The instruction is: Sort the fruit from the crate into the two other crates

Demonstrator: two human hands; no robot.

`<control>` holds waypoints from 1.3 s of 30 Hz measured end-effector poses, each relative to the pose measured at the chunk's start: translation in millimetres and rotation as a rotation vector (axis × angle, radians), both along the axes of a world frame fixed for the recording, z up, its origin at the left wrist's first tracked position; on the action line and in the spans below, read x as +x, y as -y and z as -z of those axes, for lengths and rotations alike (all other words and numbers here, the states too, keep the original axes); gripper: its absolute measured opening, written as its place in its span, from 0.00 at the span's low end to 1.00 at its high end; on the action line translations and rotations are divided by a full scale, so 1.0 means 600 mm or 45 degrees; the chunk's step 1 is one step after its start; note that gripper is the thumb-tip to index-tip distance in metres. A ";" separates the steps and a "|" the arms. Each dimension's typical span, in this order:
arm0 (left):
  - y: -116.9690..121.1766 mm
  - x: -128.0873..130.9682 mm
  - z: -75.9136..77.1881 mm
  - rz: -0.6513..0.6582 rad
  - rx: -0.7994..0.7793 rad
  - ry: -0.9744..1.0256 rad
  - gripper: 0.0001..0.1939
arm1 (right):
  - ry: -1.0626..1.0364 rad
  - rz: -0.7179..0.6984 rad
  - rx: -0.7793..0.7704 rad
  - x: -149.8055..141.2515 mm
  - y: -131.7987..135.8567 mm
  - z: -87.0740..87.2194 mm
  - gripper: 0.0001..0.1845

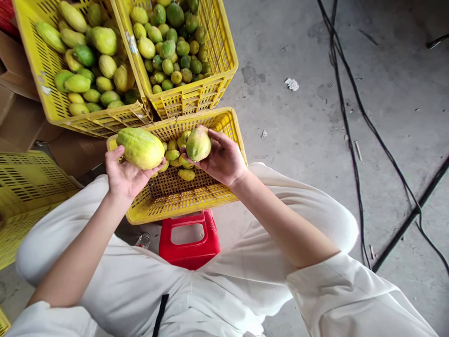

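In my left hand (124, 175) lies a large, ridged yellow-green papaya (141, 148), cupped from below with the thumb at its side. My right hand (224, 159) grips a smaller, rounder green papaya (198, 144), fingers curled around it. Both fruits are held over a yellow plastic crate (182, 208), apart from each other. Several small yellow fruits (186, 174) lie in that crate, partly hidden by my hands and the held fruit.
Behind stand two yellow crates, the left (42, 89) with larger fruit, the right (224, 56) with smaller, greener fruit. A red stool (189, 252) sits between my legs. Another yellow crate (35, 175) and cardboard (17, 112) are at left. Black cables (354, 187) cross the floor at right.
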State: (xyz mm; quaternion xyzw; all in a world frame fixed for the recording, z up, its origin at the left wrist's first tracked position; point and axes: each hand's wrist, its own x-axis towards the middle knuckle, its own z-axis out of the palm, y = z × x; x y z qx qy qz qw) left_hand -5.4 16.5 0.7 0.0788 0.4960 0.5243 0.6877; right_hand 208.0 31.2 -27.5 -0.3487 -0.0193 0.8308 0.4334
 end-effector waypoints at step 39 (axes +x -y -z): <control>-0.005 -0.001 -0.012 0.088 -0.047 0.140 0.27 | -0.001 -0.136 0.063 0.000 0.002 -0.021 0.20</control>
